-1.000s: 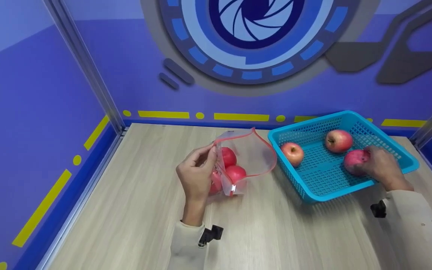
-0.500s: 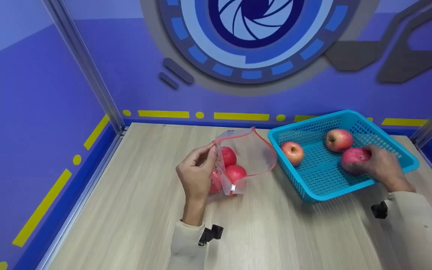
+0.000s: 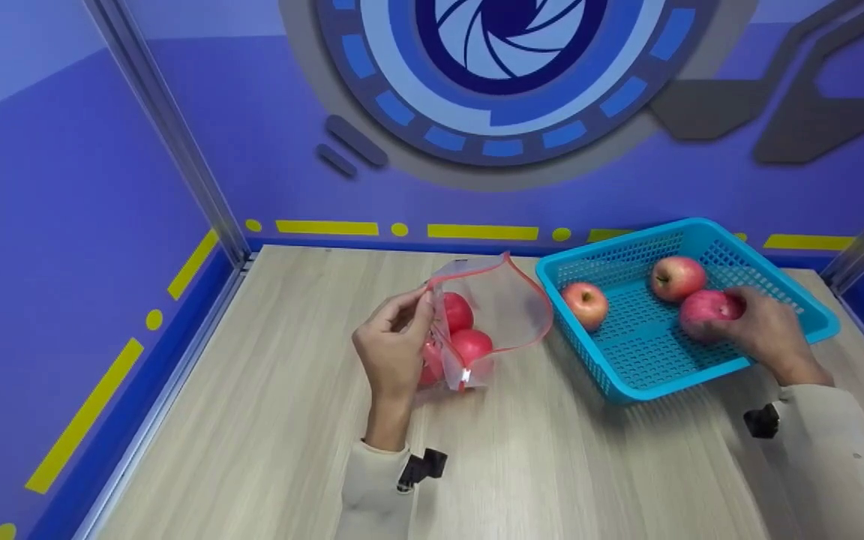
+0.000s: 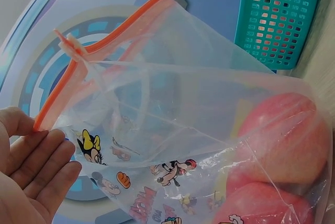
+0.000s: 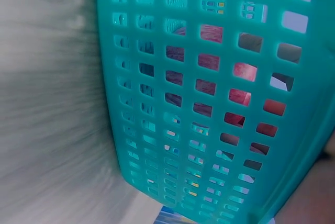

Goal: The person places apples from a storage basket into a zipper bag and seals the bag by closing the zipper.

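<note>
My left hand (image 3: pixel 391 341) pinches the red-zippered rim of a clear zip bag (image 4: pixel 157 98) between thumb and fingertips, and the bag's mouth gapes toward the right. Several red apples (image 3: pixel 471 346) lie inside it; cartoon figures are printed on the plastic in the left wrist view. Over the blue basket's right front side, my right hand (image 3: pixel 766 330) grips a dark red apple (image 3: pixel 704 315). Two paler apples stay in the basket, one at the left wall (image 3: pixel 586 305) and one farther back (image 3: pixel 678 278). Basket mesh mostly hides the gripped apple in the right wrist view.
The blue mesh basket (image 3: pixel 646 391) stands on the wood-grain table (image 3: pixel 537 465) just right of the bag. A printed purple wall (image 3: pixel 267 135) rises behind, and a metal post (image 3: pixel 177 142) marks the left back corner.
My right hand has shifted the dark red apple slightly left and back, close to the rear apple. The left hand and the bag have stayed in place.
</note>
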`<state>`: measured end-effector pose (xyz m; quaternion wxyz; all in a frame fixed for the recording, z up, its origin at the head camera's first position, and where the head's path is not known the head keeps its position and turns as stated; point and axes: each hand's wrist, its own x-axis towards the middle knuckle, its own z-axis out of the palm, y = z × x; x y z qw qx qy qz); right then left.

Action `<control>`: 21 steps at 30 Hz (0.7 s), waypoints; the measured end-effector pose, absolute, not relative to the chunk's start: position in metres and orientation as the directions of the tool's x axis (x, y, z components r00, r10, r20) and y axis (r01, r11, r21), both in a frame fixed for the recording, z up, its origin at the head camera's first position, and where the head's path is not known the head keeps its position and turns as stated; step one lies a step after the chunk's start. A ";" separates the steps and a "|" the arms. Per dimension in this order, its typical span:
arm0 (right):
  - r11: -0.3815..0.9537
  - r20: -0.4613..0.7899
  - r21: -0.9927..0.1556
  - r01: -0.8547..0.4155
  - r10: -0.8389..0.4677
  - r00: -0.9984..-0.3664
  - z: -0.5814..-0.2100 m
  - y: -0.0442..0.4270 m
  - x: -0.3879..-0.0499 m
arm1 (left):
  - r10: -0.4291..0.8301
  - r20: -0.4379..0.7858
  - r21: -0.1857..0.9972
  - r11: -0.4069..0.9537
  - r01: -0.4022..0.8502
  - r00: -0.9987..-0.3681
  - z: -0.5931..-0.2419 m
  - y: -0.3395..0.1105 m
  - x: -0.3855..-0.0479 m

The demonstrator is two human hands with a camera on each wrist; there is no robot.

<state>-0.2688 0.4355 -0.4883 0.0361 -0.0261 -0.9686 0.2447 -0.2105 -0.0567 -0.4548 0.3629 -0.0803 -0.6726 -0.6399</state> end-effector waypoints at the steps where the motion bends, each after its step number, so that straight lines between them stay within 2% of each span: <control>1: 0.878 0.057 -0.478 0.033 0.069 -0.996 -0.488 0.436 -0.269 | -0.355 0.594 0.801 0.171 0.574 -0.722 -0.455 -0.057 -0.211; 11: 0.861 0.122 -0.508 -0.041 0.024 -0.992 -0.488 0.438 -0.267 | -0.356 0.604 0.794 0.189 0.578 -0.713 -0.457 -0.058 -0.211; 21: 0.817 0.114 -0.575 -0.048 0.022 -0.993 -0.485 0.440 -0.262 | -0.343 0.610 0.789 0.177 0.589 -0.714 -0.457 -0.058 -0.211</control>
